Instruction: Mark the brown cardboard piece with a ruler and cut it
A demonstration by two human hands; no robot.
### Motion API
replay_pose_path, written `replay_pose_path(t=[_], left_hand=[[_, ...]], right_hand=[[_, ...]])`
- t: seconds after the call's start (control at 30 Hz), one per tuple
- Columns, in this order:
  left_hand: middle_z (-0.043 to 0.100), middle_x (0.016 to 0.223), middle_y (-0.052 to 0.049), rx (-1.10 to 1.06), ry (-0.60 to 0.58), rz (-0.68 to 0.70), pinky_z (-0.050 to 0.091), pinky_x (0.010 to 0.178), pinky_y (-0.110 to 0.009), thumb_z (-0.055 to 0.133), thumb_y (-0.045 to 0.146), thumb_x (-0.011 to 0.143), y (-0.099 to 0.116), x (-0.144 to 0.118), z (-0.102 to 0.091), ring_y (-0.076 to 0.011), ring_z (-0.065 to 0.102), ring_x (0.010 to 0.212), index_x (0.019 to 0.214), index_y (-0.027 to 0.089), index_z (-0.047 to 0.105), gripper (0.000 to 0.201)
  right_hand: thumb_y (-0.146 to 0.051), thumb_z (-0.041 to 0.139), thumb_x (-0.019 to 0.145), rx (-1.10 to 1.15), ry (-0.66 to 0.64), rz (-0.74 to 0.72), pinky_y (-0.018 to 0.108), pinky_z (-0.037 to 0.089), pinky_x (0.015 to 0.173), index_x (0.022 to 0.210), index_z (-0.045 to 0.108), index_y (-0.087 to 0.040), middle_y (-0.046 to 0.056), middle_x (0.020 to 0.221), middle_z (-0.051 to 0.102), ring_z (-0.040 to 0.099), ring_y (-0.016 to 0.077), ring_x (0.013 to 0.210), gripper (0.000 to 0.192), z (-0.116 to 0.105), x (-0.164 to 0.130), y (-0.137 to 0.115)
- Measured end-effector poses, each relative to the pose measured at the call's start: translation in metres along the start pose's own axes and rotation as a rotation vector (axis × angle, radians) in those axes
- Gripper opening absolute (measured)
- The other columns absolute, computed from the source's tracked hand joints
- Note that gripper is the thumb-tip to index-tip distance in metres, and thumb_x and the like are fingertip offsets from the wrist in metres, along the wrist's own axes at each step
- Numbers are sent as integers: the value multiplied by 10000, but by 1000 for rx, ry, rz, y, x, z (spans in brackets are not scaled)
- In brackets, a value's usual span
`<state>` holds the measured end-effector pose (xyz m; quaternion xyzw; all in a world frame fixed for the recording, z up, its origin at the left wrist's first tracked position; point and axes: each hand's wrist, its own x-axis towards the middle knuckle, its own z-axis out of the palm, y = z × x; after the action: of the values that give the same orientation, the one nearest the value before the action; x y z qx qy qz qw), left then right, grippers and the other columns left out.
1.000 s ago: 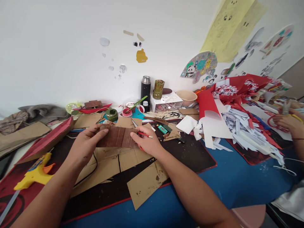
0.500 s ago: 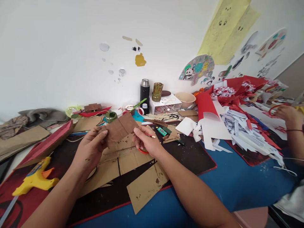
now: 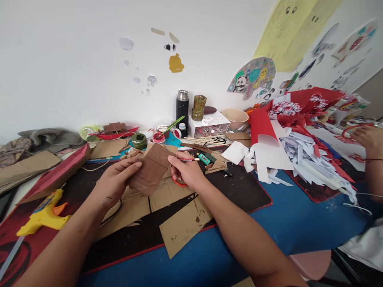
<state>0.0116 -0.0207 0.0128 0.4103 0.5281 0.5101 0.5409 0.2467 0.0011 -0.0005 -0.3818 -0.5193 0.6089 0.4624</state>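
Soft, even daylight is filling the scene, leaving the white wall (image 3: 74, 59) bright and free of glare. Shadows under the cardboard scraps (image 3: 182, 227) are staying faint and diffuse. Wide-angle distortion is bending the frame edges, and the far right corner is appearing slightly soft; the centre is reading sharp.

The bench (image 3: 299, 235) has a blue top. A dark red-edged mat (image 3: 239, 191) lies on it, strewn with loose cardboard pieces (image 3: 182, 227). A yellow glue gun (image 3: 42, 215) rests at the left, and a heap of white paper scraps (image 3: 305, 159) lies at the right.
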Motion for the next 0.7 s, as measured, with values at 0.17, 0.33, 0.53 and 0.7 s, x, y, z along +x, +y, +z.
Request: replay_pose_path(t=[0.17, 0.33, 0.53, 0.7], left_hand=[[792, 810, -31, 84, -102, -53, 564, 636, -289, 1078, 580, 531, 7, -8, 7, -191, 674, 709, 821, 217, 835, 524], [760, 825, -19, 111, -96, 63, 584, 615, -301, 993, 610, 667, 3, -9, 12, -201, 668, 710, 905, 232, 786, 493], [772, 986, -41, 116, -3, 148, 522, 464, -243, 908, 623, 795, -6, -7, 13, -178, 648, 703, 1042, 210, 738, 510], [805, 1210, -91, 97, -37, 142, 564, 500, -254, 876, 622, 838, -9, -9, 16, -245, 747, 865, 1247, 224, 719, 592]], right_hand=[[-588, 783, 917, -72, 14, -49, 219, 337, 431, 721, 554, -243, -56, 568, 618, 548, 88, 437, 459, -1, -1, -2], [-689, 804, 880, 62, 17, -14, 217, 309, 401, 865, 644, -236, -57, 636, 663, 570, 91, 426, 481, -1, 0, 0], [-736, 820, 870, 59, -44, 2, 214, 320, 400, 986, 691, -230, -53, 677, 692, 581, 91, 427, 535, -1, 2, 3], [-692, 858, 856, 28, -14, 9, 210, 323, 396, 942, 655, -238, -67, 675, 680, 573, 84, 423, 504, 0, 3, 6]])
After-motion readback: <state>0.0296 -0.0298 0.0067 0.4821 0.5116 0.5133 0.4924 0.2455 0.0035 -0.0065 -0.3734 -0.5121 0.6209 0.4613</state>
